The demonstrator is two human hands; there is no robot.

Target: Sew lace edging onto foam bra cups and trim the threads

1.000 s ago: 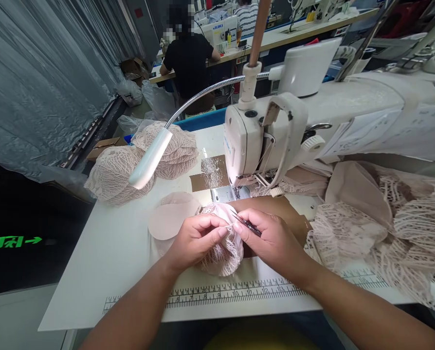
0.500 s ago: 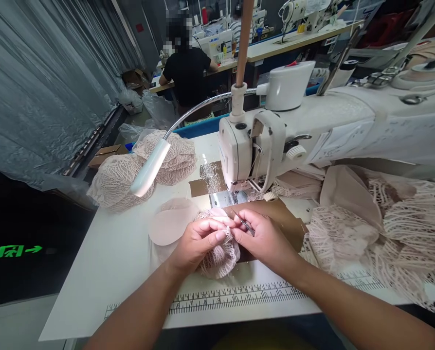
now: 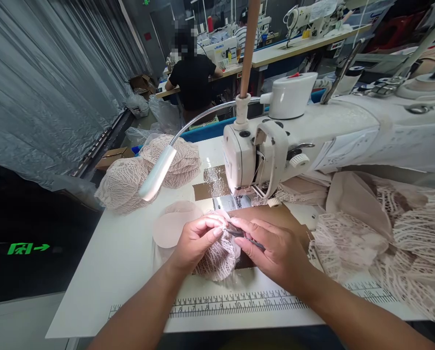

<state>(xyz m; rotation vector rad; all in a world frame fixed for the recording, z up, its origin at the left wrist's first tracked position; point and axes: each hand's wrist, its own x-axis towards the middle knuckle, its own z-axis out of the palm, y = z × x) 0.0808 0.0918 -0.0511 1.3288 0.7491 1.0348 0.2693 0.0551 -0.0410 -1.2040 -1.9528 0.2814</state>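
Head view has the pale lace piece (image 3: 215,265) on the near middle of the table (image 3: 89,296), apparently at a trimming step; the next move calls for a steady edge. It looks bunched and crinkled. The left hand (image 3: 197,240) pinches its far edge; the right hand (image 3: 278,245) grips a dark tool (image 3: 235,233), perhaps snips, there. Beyond stands the sewing machine (image 3: 235,158); 2 lace heaps (image 3: 120,184) lie far left.
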